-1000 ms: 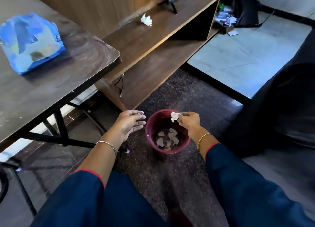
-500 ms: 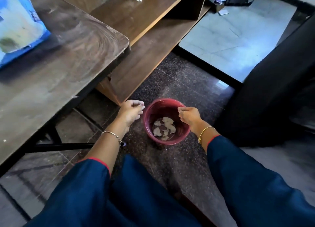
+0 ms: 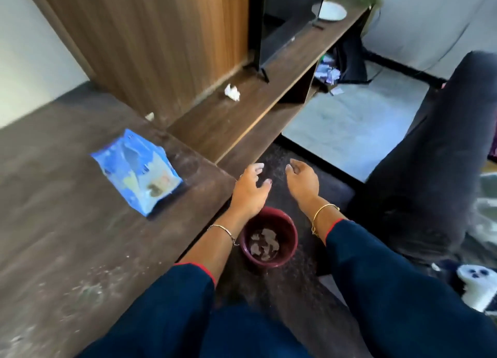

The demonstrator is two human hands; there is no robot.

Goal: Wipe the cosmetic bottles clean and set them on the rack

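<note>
Maroon plastic waste bin (image 3: pixel 291 229) is standing on the dark floor (image 3: pixel 271 293), beneath the wrists and nearer the body than the fingers (image 3: pixel 253 168). It is holding several used tissue scraps (image 3: pixel 263 243).

The left hand (image 3: pixel 250 189) and right hand (image 3: pixel 303 183) are hovering side by side above the floor. Their fingers are apart, loosely relaxed and gripping nothing.

A blue tissue pack (image 3: pixel 137 174) is lying on the table (image 3: pixel 67 236), well to the left of the left fingers. One crumpled tissue (image 3: pixel 232 92) is resting on the low wooden shelf (image 3: pixel 242 123), beyond the fingers and to their left.

The cosmetic bottles and the rack are not appearing in view, so their position cannot be told.

Progress assessment: the scraps in the bin are suggesting that some wiping is done. Whether any bottle is sitting on the rack cannot be confirmed. With both hands free, the operator is probably heading for a fresh tissue or the next bottle.
</note>
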